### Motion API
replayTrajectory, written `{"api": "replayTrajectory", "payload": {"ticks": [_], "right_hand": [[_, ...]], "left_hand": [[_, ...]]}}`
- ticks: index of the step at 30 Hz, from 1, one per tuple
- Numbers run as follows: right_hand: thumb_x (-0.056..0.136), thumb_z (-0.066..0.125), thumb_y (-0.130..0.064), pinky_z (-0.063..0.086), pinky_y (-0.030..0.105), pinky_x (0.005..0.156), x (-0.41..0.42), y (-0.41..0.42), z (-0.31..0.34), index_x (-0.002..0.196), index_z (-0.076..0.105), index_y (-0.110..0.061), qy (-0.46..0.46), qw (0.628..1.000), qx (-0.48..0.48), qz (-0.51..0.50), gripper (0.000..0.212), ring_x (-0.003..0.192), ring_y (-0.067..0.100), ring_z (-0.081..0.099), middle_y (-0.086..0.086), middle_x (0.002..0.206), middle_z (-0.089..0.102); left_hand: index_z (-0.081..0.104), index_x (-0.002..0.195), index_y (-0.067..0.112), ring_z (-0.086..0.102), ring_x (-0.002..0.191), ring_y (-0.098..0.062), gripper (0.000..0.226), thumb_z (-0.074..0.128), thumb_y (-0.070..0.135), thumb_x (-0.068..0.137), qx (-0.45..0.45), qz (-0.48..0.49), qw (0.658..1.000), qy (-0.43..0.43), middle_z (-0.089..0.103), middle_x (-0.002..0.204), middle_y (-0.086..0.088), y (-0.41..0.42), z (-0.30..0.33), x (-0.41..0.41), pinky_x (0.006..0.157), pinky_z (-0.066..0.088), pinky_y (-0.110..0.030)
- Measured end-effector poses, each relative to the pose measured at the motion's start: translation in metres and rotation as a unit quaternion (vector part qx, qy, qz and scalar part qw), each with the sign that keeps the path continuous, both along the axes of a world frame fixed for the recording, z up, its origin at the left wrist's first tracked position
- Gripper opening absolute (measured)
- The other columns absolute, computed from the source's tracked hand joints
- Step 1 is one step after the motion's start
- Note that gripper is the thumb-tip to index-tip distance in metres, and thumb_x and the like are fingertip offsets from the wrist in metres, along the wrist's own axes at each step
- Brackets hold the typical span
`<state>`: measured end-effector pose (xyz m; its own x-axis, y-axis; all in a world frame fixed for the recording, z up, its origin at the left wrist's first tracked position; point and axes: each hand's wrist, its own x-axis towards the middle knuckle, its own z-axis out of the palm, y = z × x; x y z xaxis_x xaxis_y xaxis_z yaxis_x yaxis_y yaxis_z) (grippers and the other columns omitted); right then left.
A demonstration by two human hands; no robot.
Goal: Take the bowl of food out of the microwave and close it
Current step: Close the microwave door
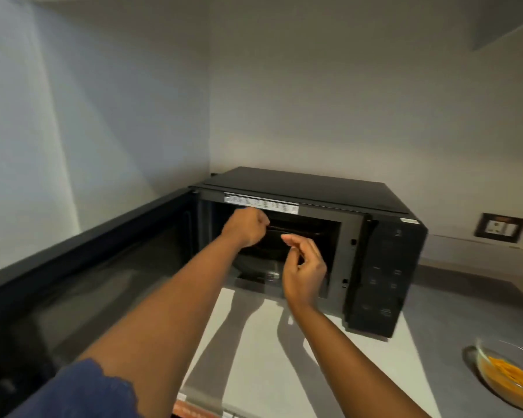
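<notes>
Black microwave door (82, 285) hangs swung wide at left, leaving the cavity reachable. Left hand (246, 227) is curled into a fist at the opening; right hand (304, 273) hovers loosely spread, empty. Glass bowl of food (507, 375) sits on the bench (435, 351), far right, already out.

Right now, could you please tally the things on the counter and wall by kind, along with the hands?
Microwave, door open: 1
Glass bowl of orange food: 1
Wall socket: 1
Hands: 2, left hand and right hand
Total: 5
</notes>
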<state>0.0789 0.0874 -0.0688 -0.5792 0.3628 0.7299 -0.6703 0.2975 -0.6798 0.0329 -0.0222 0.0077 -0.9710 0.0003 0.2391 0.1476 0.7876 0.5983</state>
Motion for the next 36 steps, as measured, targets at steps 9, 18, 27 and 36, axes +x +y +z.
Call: {"api": "replayTrajectory", "payload": {"ticks": [9, 18, 27, 36], "right_hand": [[0.082, 0.050, -0.001, 0.038, 0.020, 0.099, 0.039, -0.145, 0.026, 0.110, 0.066, -0.006, 0.064, 0.941, 0.233, 0.236, 0.032, 0.112, 0.021, 0.056, 0.012, 0.115, 0.066], [0.087, 0.049, -0.009, 0.028, 0.037, 0.113, 0.054, -0.187, 0.038, 0.134, 0.045, -0.011, 0.066, 0.866, 0.386, 0.311, 0.048, 0.135, 0.020, 0.037, 0.009, 0.139, 0.050], [0.085, 0.044, -0.005, 0.036, 0.019, 0.102, 0.051, -0.172, 0.044, 0.111, 0.065, -0.010, 0.057, 0.905, 0.285, 0.311, 0.034, 0.116, 0.016, 0.054, 0.007, 0.116, 0.068], [0.080, 0.049, -0.003, 0.048, 0.020, 0.093, 0.046, -0.120, 0.064, 0.090, 0.074, -0.008, 0.010, 0.914, 0.271, 0.300, 0.028, 0.099, 0.012, 0.064, 0.007, 0.099, 0.075]], "left_hand": [[0.055, 0.131, 0.006, 0.049, 0.127, -0.035, 0.042, 0.041, 0.009, 0.091, -0.222, 0.147, 0.964, 0.008, 0.053, 0.139, -0.017, -0.131, 0.064, 0.035, 0.107, 0.042, -0.041], [0.053, 0.132, 0.001, 0.045, 0.131, -0.030, 0.040, 0.040, 0.009, 0.095, -0.223, 0.090, 0.953, -0.185, 0.051, 0.141, -0.015, -0.181, 0.076, 0.057, 0.113, 0.034, -0.037], [0.015, 0.150, 0.004, 0.002, 0.150, -0.019, 0.057, 0.039, 0.014, 0.099, -0.081, 0.028, 0.940, -0.330, 0.004, 0.162, -0.008, -0.175, 0.092, 0.058, 0.122, 0.009, -0.030], [0.027, 0.147, 0.005, 0.026, 0.145, -0.024, 0.056, 0.048, 0.017, 0.096, -0.170, 0.061, 0.931, -0.316, 0.023, 0.158, -0.011, -0.143, 0.098, 0.041, 0.112, 0.035, -0.037]]}}
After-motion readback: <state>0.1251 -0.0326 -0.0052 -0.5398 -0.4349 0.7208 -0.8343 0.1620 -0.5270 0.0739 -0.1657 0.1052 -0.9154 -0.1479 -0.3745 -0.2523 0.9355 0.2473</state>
